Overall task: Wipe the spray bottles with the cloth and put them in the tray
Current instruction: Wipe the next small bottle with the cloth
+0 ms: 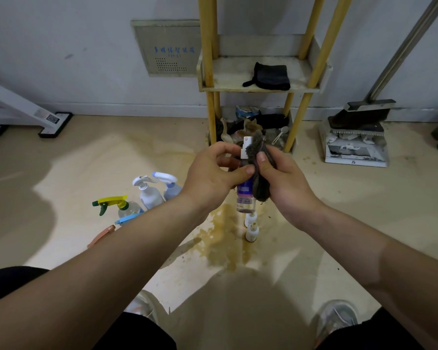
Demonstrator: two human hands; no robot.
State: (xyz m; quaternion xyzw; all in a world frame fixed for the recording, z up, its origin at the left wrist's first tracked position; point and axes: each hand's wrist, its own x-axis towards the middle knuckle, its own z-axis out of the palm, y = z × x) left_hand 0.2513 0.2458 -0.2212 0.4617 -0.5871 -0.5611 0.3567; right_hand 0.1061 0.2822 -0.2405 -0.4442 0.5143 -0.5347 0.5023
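**Both hands closed on one bottle, cloth at its neck**

Left hand I have curled round the small spray bottle, thumb across its front and fingers behind, so it stands upright in the air and cannot spin. Right hand is wrapped round the cloth, with the thumb pinning it to the bottle's right side just below the white spray head. That grip suits a rub up and down the neck, I judge.

The bottle is slim and clear, with a blue label and a little liquid at the bottom; smooth plastic, likely slippery if wet. The cloth is dark grey, nappy and limp, hanging in a fold past the label.

Directly below stand two small white bottles on a brownish wet stain. Off to the left, three trigger bottles cluster on the pale floor, one with a yellow trigger.

Beyond, the yellow-legged rack carries a pale shelf tray holding a black folded item. I take this for the destination, but cannot be sure. The bottle is well apart from it.
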